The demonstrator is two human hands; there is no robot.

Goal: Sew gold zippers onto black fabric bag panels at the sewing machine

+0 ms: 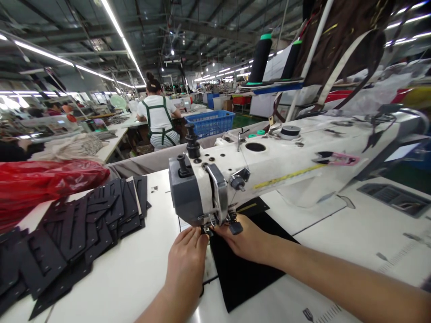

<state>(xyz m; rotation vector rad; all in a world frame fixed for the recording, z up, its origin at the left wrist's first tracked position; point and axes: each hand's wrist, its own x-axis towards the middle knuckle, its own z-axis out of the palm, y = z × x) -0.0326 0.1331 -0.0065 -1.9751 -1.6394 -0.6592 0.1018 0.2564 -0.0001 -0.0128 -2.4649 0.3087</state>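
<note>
A black fabric panel (249, 273) lies on the white bed of a sewing machine (202, 188), its upper edge under the needle area. Just left of the presser foot (208, 231), my left hand (188, 255) has its fingers bent and pressed together at the panel's edge; whatever is between the fingertips is hidden. My right hand (245, 240) rests on the panel to the right of the foot, fingertips partly behind the machine head. Behind that hand a dark piece with a yellow strip (249, 207) shows.
Dark cut pieces (97, 220) are heaped on the table's left, beside a red plastic bag (50, 179). Pink-handled thread snips (336, 158) sit on the machine arm. Black thread cones (261, 60) stand above. Beyond are a seated person (158, 116) and a blue basket (212, 123).
</note>
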